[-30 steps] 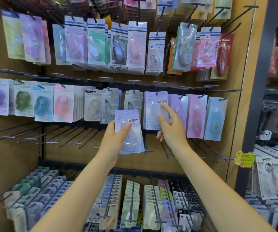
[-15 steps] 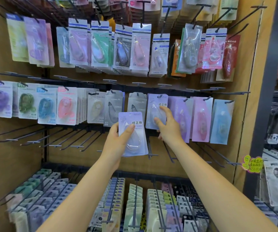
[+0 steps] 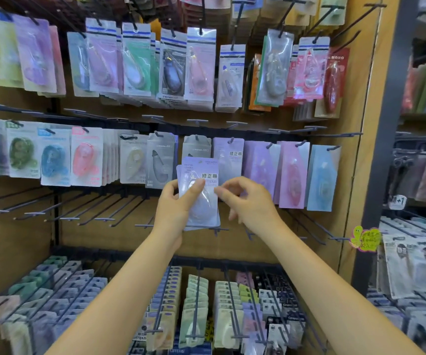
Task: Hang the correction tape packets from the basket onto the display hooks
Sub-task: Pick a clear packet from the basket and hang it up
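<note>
My left hand (image 3: 174, 208) grips a small stack of lilac correction tape packets (image 3: 201, 201), held upright in front of the middle row of the display. My right hand (image 3: 249, 201) touches the right edge of the front packet with thumb and forefinger pinched together. Just behind and above hangs a matching lilac packet (image 3: 228, 160) on its display hook (image 3: 230, 140). The basket is out of view.
Rows of pastel packets hang on the wooden pegboard (image 3: 355, 175). Several bare hooks (image 3: 84, 213) stick out below the middle row, left of my hands. Filled hooks (image 3: 196, 303) run along the bottom. A dark shelf post (image 3: 386, 149) stands at the right.
My right hand left the hanging lilac packet and came down to pinch the edge of the packets held in my left hand. The camera moved closer.
</note>
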`<state>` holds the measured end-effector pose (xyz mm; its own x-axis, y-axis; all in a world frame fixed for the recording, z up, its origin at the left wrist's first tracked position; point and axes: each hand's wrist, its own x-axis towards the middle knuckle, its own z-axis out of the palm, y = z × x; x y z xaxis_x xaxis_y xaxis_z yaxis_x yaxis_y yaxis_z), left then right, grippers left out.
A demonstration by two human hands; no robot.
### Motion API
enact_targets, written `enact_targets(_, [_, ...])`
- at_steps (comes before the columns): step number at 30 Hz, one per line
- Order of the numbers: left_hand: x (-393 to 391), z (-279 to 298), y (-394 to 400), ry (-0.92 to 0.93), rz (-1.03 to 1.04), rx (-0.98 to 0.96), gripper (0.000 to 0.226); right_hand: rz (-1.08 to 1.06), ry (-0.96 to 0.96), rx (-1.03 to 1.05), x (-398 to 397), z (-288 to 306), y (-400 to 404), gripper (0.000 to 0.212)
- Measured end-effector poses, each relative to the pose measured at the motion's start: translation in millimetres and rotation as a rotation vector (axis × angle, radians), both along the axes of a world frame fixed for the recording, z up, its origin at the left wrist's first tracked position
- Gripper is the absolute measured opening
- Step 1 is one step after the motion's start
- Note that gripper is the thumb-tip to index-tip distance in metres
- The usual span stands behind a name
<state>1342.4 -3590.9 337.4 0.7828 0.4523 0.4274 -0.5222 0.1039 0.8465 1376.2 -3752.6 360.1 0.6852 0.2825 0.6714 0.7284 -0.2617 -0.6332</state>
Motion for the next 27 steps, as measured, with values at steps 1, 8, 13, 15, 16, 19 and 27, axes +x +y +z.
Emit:
enact_targets(1, [1,1,-3,0.001,-0.014,0.008,0.042,0.040,0.042,-0.020,-4,-2,1,0.026])
enact_targets(8, [2,-4,-6,0.028,-0.111,0.127,0.040,-0.007,0.087,0.050,6,-4,-2,0.033])
enact_targets(13, [3,-12,11,0.053,-0.068,0.121,0.025,-0.036,0.073,0.246,20,9,-7,0.026])
enact_targets(15, [3,-12,15,0.045,-0.061,0.100,0.031,-0.048,0.068,0.245,26,11,-5,0.025])
enact_targets(16, [2,-11,17,0.038,-0.055,0.101,0.031,-0.046,0.062,0.240,27,11,-4,0.024])
enact_targets(19, [0,-10,19,0.020,-0.052,0.104,0.024,-0.040,0.027,0.252,29,5,-1,0.020])
enact_targets(27, [3,-5,20,-0.004,-0.035,0.115,0.022,-0.050,-0.007,0.278,34,9,2,0.022])
